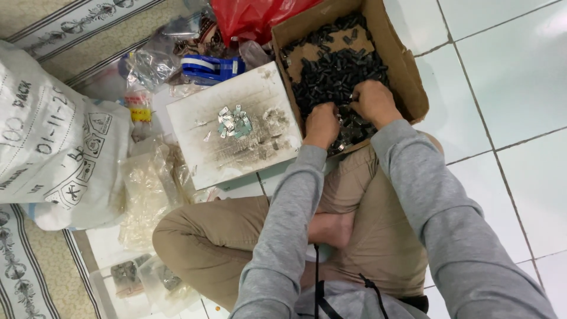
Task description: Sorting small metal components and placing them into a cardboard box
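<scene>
Both my hands reach into an open cardboard box (407,71) full of small black parts (336,74). My left hand (322,125) rests knuckles-up at the near edge of the pile, fingers curled into the parts. My right hand (372,101) sits beside it, fingers bent down among the black pieces. What either hand holds is hidden under the fingers. Shiny metal bits show just under my hands. To the left, a stained white board (207,153) carries a small heap of silvery metal clips (234,123).
I sit cross-legged on white floor tiles (508,88). A large white sack (53,142) lies at the left, clear plastic bags (147,189) beside my knee, a blue tape dispenser (211,67) and a red bag (248,18) behind the board, and a clear tray (127,283) near my leg.
</scene>
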